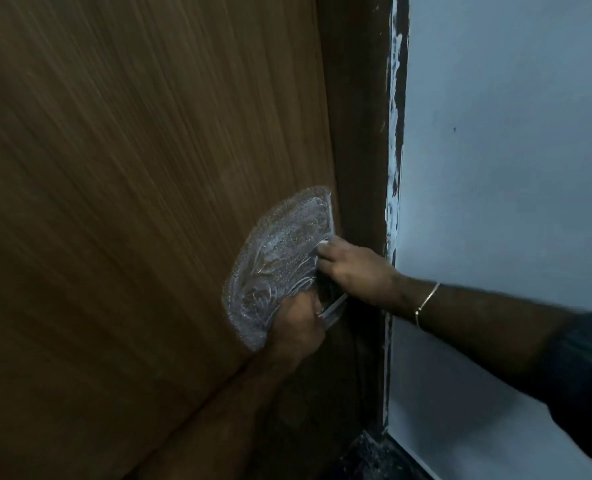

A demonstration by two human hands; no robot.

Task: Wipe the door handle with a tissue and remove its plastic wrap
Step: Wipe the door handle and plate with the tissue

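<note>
Plastic wrap (280, 261) is seen bunched into a crinkled, translucent fan against the wooden door (131, 202), spreading up and away from both hands. Door handle (332, 308) is mostly hidden; only a pale metallic edge shows between the two hands, just beside the left thumb side.

Left hand (296, 327) is held below the wrap, fingers curled, apparently gripping the wrap's lower gathered end — judged a holding grip to keep the film taut at the handle. How tightly it is closed cannot be told through the blur.

Right hand (350, 268) is placed above the handle, reaching in from the wall (512, 168) side, fingertips curled and pinching something small and white at the wrap's upper edge. Whether that is wrap edge or a tissue cannot be told. A thin bracelet (426, 303) is worn on that wrist.

Judgement: peeling step in hand, with both ends of the film being held so it can be pulled off the handle in one piece. Wrap is not yet off. Risk: film tearing and leaving shreds stuck near the door frame (356, 150).
</note>
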